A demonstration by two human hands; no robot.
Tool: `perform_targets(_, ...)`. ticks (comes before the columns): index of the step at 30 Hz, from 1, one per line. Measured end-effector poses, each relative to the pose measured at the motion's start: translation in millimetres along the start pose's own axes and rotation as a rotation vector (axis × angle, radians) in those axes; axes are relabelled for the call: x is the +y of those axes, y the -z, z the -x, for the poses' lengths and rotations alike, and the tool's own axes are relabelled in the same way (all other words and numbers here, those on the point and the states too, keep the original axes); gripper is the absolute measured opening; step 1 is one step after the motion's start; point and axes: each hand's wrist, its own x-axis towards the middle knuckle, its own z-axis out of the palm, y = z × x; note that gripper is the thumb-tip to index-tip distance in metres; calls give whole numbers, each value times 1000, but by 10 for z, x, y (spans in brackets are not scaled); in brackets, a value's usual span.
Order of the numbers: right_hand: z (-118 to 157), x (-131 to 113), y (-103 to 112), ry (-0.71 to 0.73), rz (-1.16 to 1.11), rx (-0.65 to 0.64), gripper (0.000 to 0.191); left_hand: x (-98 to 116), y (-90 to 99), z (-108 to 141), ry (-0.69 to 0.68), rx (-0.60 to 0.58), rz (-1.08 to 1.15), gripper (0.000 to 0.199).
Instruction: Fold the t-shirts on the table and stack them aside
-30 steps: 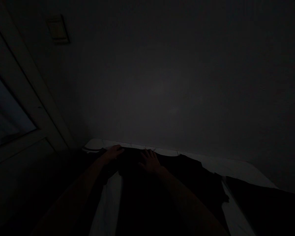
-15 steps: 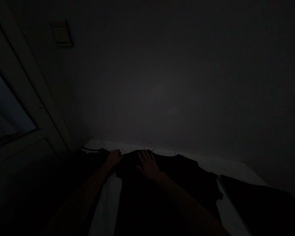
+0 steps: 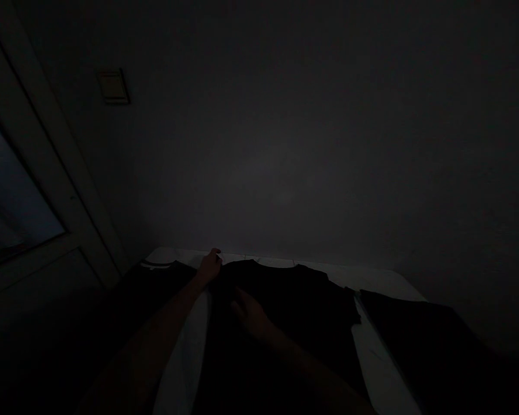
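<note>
The scene is very dark. A black T-shirt [image 3: 281,305] lies spread on a white marbled surface [image 3: 184,351], its neckline toward the wall. At its upper left shoulder is my left hand [image 3: 210,267], with the fingers bent and closed on the cloth edge; the fingertips are hard to make out. My right hand [image 3: 251,316] is over the shirt's upper chest, fingers loosely apart, with nothing visible in it. Whether its palm touches the cloth cannot be seen.
Another dark shirt [image 3: 155,288] with a pale neck label lies to the left. More dark cloth [image 3: 415,328] lies on the right. Behind rises a grey wall [image 3: 285,144] with a switch plate [image 3: 113,87]. A door with a glass pane [image 3: 17,190] stands at the left.
My left hand has shifted up and right along the shirt's shoulder. My right hand has drawn down and back from the collar, its fingers less spread. The view has turned slightly.
</note>
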Motion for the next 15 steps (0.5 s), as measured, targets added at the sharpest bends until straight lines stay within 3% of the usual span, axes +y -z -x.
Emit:
perform_targets(4,-330,75,230,-281,-446,216,75,511,-243,138,-71,-123,151,38)
perform_targets(7,-376,231,377,-368,-631,319,67,607,-284,488,-109,-168,233,46)
perform_targets(10,-362,399,445,-425,-645,350,58,318,-200,1167,-121,-129,200,44)
perform_targets(15,-452,573,430,-492,-605,383,41,-607,-187,2802,44,-147,-185,52)
